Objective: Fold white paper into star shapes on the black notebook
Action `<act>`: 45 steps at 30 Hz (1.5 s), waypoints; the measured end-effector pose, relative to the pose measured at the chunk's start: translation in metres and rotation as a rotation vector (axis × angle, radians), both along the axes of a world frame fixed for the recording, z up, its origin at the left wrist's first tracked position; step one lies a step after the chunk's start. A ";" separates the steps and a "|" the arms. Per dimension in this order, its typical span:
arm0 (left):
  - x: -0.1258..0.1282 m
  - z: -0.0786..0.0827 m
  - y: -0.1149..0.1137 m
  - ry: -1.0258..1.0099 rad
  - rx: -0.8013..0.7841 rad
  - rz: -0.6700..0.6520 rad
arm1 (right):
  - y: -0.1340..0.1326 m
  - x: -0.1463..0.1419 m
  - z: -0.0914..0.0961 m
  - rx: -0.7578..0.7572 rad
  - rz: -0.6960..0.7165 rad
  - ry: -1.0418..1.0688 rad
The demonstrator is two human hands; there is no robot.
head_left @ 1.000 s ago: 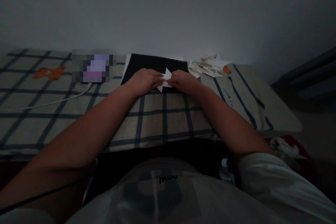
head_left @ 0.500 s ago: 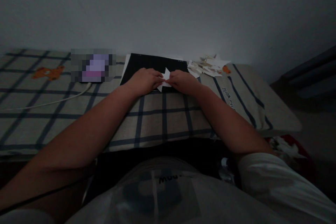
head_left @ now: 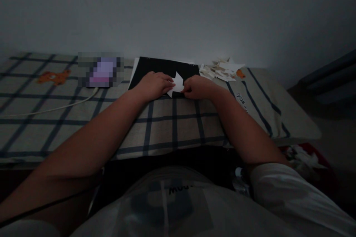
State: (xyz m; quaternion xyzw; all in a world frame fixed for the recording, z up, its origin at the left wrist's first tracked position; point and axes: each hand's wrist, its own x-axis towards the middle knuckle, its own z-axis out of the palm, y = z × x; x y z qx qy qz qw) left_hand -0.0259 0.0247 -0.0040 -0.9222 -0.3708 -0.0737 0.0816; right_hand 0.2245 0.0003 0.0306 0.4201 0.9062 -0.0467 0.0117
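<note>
A small piece of folded white paper (head_left: 178, 82) with pointed corners lies over the black folder-like sheet (head_left: 164, 65). My left hand (head_left: 155, 84) is closed on the paper's left side, its thumb and fingers pressing there. At the lower right edge, my right hand (head_left: 198, 86) is closed, with thumb and curled fingertips pinching the paper's border. More of the paper's face shows between the two hands. The fingers partly hide its left and right ends.
A phone (head_left: 102, 72), blurred out, lies at the left with a white cable (head_left: 69, 103). White paper pieces (head_left: 222, 69) are heaped at the right against the wall. The table has a checked cloth (head_left: 161, 133). A red bin (head_left: 319, 155) with paper stands below right.
My right hand has slid right, away from my left hand, uncovering more of the paper's middle. My left hand has stayed in place.
</note>
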 end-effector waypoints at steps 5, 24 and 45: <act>-0.002 -0.003 0.003 -0.029 0.019 -0.025 | 0.000 0.000 -0.001 0.017 0.005 -0.001; -0.007 -0.005 0.007 -0.120 -0.040 -0.092 | 0.022 0.013 -0.025 0.129 -0.163 0.290; -0.006 0.002 -0.003 -0.308 0.161 0.018 | 0.038 0.000 -0.039 -0.141 -0.554 1.030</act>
